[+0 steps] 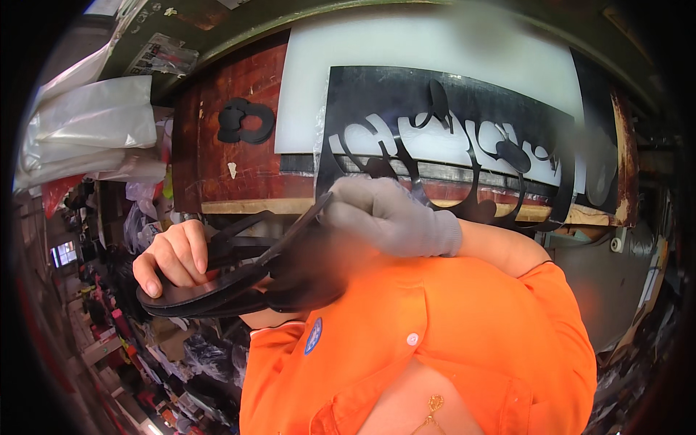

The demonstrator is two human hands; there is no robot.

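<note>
The left hand (172, 257), bare, is partly curled, its bent fingers set over the left end of a bundle of flat black pieces (210, 293) and keeping hold of it; its underside, where it would meet the pieces, is hidden. The right hand (388, 214), in a grey knit glove (442, 230), is closed like a fist around the upper end of the same bundle. The pieces hang tilted between the two hands, in front of the chest and just short of the table (203, 177), with curved bands and gaps showing; a blurred patch hides part of their right side. Behind them the orange shirt (471, 319) fills the lower middle. Beyond the hands, the red-brown table carries a white board (308, 87), and over that lies a black sheet (355, 94) full of curved cut-outs, its near edge reaching past the table's pale wooden front. One black oval (438, 100) and another dark oval (513, 156) show on the sheet. Well apart, on the table's left part, sits a small pile of black cut pieces (233, 119), ring-shaped on its right. Farther left hangs translucent plastic (101, 119), and a green metal beam (217, 36) crosses the top.
</note>
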